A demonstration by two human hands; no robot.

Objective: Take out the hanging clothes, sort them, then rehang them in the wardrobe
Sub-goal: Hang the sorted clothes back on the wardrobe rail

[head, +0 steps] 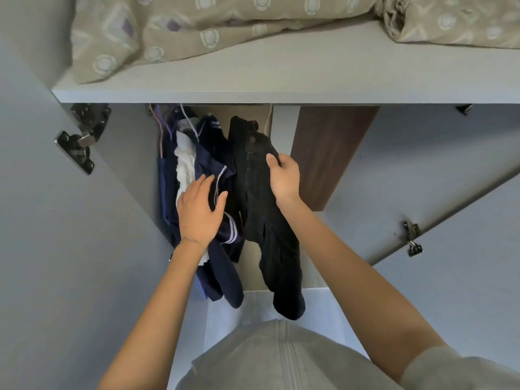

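Right hand (282, 178): clasped on the black trousers (267, 249), the thumb laid over the front and the other fingers hidden behind the cloth. The grip is taken high, judged so that the legs hang free beneath the hand.
Black trousers: held up in the wardrobe opening, with the waistband above the right hand and the legs trailing below the wrist. Whether a hanger is attached cannot be told.
Left hand (199, 209): unclenched, with fingers straight and spread, laid flat on the navy garment (213, 167). Nothing is grasped. The bundle is judged to be pressed aside so that a gap is kept beside the trousers.
Navy garment: under the left palm, with white stripes shown at the fingertips and beside the wrist.
White garment (184, 164): just off the left hand's little-finger side.
Hangers (161, 128): beyond the left fingertips, their hooks lost behind the shelf (281, 80).
Shelf: above both hands, with patterned bedding (197, 29) laid on it.
Step judged: the trousers are being taken off the rail or put back on it; which cannot be decided.
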